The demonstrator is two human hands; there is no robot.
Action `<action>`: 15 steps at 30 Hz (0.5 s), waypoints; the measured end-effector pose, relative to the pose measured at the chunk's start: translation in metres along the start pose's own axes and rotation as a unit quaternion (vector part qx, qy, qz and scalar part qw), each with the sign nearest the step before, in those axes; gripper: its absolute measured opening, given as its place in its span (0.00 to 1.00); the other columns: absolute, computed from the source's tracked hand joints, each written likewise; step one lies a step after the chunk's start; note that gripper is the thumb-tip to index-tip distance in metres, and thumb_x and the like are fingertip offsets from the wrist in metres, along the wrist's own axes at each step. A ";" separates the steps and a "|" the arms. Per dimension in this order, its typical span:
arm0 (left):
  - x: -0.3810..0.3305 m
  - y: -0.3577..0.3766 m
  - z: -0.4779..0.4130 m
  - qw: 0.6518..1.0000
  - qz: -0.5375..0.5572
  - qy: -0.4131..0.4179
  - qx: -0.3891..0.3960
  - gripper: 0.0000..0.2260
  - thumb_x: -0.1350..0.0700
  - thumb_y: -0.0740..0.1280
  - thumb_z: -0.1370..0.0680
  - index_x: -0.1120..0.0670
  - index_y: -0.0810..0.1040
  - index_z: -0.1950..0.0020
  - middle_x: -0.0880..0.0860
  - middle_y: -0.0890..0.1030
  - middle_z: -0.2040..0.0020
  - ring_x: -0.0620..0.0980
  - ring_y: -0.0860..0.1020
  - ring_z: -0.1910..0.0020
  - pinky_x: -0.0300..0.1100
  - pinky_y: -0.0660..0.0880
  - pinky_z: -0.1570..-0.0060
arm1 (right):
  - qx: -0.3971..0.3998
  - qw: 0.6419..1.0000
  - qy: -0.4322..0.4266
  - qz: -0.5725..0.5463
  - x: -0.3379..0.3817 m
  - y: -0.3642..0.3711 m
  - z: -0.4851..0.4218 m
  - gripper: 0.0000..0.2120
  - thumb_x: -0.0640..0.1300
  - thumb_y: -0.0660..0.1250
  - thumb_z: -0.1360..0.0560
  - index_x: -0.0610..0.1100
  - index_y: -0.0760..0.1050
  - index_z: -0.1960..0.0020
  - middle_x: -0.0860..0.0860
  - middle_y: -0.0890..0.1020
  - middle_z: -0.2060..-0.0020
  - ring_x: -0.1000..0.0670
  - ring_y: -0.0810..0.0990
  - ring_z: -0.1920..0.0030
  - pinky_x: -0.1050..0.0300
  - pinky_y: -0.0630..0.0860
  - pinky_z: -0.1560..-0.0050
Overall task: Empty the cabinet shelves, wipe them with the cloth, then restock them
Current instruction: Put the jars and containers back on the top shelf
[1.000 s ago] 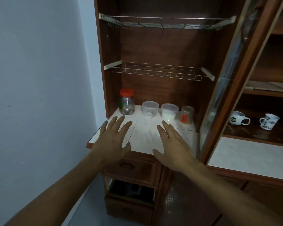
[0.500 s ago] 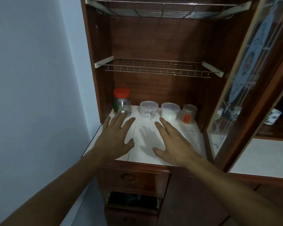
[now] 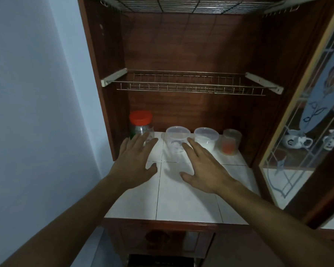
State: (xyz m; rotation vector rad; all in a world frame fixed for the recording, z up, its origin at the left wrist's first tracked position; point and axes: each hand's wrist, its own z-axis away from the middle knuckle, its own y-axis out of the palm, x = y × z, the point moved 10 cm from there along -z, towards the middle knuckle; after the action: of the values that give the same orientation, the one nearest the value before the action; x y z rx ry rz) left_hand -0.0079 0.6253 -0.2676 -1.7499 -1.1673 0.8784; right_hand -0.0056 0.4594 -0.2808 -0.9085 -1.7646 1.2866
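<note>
Standing upright: jar [image 3: 141, 125] (seemingly untouched).

the cabinet [image 3: 201, 45] is reddish-brown with a dark wood grain; its shelf [image 3: 181, 199] is white tile crossed by thin dark lines. the jar [image 3: 141, 120] has a red lid, and the small container [image 3: 230, 141] shows orange-red (blurred). the glass door [image 3: 316, 112] carries a blue flower pattern in pale leading, and the wall [image 3: 37, 93] is pale blue.

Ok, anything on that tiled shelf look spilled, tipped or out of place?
Nothing stands out. The red-lidded glass jar, clear plastic tub, white-filled plastic tub and small orange-labelled container stand upright in a row; the white tiled shelf shows no spill.
</note>
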 end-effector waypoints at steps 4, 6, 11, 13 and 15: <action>0.024 0.013 -0.025 1.000 0.012 0.010 0.011 0.34 0.40 0.62 0.24 0.47 0.54 0.21 0.53 0.52 0.20 0.55 0.49 0.21 0.57 0.45 0.24 | -0.001 0.999 0.037 -0.001 -0.008 0.011 -0.029 0.43 0.60 0.65 0.25 0.50 0.45 0.21 0.51 0.44 0.21 0.48 0.47 0.21 0.50 0.53 0.23; 0.035 0.019 -0.038 1.000 0.020 0.019 0.012 0.34 0.39 0.60 0.25 0.47 0.56 0.21 0.53 0.53 0.20 0.55 0.50 0.21 0.56 0.45 0.25 | 0.001 0.999 0.051 -0.003 -0.012 0.016 -0.043 0.42 0.60 0.65 0.24 0.49 0.45 0.21 0.51 0.43 0.21 0.47 0.46 0.21 0.50 0.52 0.23; 0.048 0.027 -0.062 0.999 0.024 0.047 -0.009 0.34 0.38 0.54 0.28 0.51 0.64 0.25 0.57 0.64 0.24 0.60 0.60 0.24 0.59 0.52 0.27 | 0.006 0.998 0.065 0.000 -0.025 0.029 -0.073 0.42 0.60 0.64 0.24 0.49 0.45 0.20 0.50 0.44 0.21 0.46 0.47 0.21 0.49 0.52 0.23; 0.055 0.032 -0.075 0.998 0.023 0.049 -0.012 0.33 0.38 0.55 0.28 0.52 0.65 0.26 0.58 0.66 0.25 0.60 0.63 0.26 0.61 0.56 0.28 | 0.007 0.997 0.072 -0.001 -0.032 0.035 -0.086 0.42 0.60 0.64 0.24 0.48 0.45 0.20 0.49 0.45 0.21 0.46 0.48 0.21 0.49 0.53 0.23; 0.063 0.040 -0.088 0.999 0.014 0.041 -0.009 0.33 0.39 0.59 0.28 0.53 0.66 0.26 0.58 0.66 0.25 0.61 0.64 0.26 0.62 0.57 0.29 | 0.011 0.997 0.078 0.001 -0.042 0.044 -0.099 0.41 0.60 0.64 0.24 0.48 0.45 0.20 0.49 0.45 0.21 0.45 0.48 0.21 0.50 0.53 0.24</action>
State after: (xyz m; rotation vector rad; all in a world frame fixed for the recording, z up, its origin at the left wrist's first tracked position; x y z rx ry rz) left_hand 0.1041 0.6530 -0.2744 -1.8040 -1.1018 0.8068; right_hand 0.1060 0.4758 -0.3093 -0.9714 -1.6267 1.2011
